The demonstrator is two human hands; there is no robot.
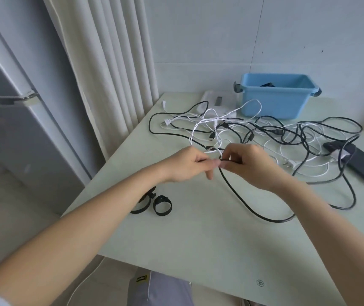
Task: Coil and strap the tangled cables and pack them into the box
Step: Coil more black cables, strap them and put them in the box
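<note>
Task at an early stage. Your left grip and right grip both pinch 1 black cable near its end. The tangled cables lie uncoiled on the desk. The straps are unused. The box holds 1 dark item, which I cannot identify.

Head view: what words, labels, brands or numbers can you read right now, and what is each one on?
Yellow tag on the grey fabric below the table edge: dark print, too blurred to read.
Round emblem on the table near its front edge: a symbol, with no letters I can make out.
Blue box and black cable: no print visible.
Nothing here reads as legible text.
</note>
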